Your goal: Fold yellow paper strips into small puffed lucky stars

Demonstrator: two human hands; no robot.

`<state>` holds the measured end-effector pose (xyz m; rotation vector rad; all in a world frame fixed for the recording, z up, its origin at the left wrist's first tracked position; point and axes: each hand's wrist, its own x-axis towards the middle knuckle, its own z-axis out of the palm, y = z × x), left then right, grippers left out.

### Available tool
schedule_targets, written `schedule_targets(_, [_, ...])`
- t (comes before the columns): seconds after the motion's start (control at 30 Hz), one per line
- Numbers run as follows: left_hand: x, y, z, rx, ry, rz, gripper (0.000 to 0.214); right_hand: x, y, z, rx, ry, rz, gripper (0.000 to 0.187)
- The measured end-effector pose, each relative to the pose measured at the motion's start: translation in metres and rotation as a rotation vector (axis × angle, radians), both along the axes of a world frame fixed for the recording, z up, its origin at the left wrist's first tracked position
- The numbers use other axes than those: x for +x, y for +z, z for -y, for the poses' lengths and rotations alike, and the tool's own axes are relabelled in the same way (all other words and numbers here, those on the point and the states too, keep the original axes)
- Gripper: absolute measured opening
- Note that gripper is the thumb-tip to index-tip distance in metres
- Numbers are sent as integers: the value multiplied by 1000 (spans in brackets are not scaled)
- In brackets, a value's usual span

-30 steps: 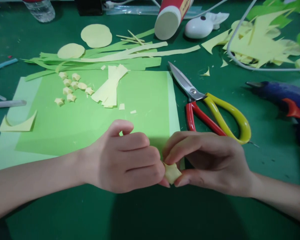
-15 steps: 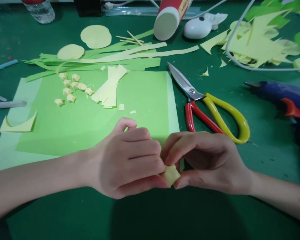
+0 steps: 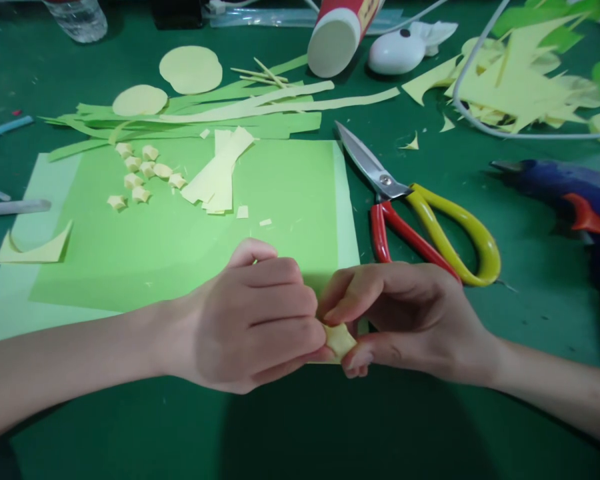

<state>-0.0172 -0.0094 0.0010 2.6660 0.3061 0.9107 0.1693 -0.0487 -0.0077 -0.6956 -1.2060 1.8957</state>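
Note:
My left hand [image 3: 253,320] and my right hand [image 3: 410,320] meet low in the middle of the view, both with fingers curled. Between their fingertips they pinch a small folded pale-yellow paper piece [image 3: 338,340]. They hover over the near edge of a light-green paper sheet [image 3: 180,233] on the dark green table. On that sheet's far left lie several small folded yellow paper stars [image 3: 140,175] and a bundle of yellow paper strips [image 3: 219,175].
Scissors [image 3: 420,213] with red and yellow handles lie just beyond my right hand. A blue glue gun [image 3: 565,193] is at the right. Long green and yellow strips [image 3: 230,110], yellow discs [image 3: 190,69], a red-and-white tube [image 3: 337,37], a white device [image 3: 397,53] and yellow scraps [image 3: 520,87] lie farther back.
Both hands have drawn slightly closer together. The yellow piece has turned a little and sits deeper between the fingertips. Nothing else on the table moved.

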Motion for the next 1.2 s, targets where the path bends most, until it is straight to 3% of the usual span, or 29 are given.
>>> schedule_targets(0.2, [1, -6, 1, 82, -25, 129, 22, -3, 0, 0, -19, 55, 18, 19])
schedule_targets(0.27, [1, -4, 2, 76, -28, 76, 22, -3, 0, 0, -42, 71, 19, 18])
schedule_targets(0.53, [4, 1, -2, -55, -38, 65, 23, 4, -1, -4, -135, 145, -94, 6])
schedule_targets(0.67, [1, 0, -6, -147, -60, 48, 20, 6, -2, -7, -141, 146, -145, 19])
schedule_targets(0.8, [1, 1, -6, -206, 14, 68, 20, 7, 0, -8, -93, 127, -78, 24])
schedule_targets(0.97, [1, 0, -6, -37, 147, 68, 25, 6, 1, -7, -14, -9, -11, 26])
schedule_targets(1.1, [1, 0, -5, 175, 184, 49, 20, 5, 0, -5, 15, -18, 38, 25])
schedule_targets(1.2, [0, 0, -5, 244, 204, 29, 19, 6, 2, -4, 61, -39, 75, 25])
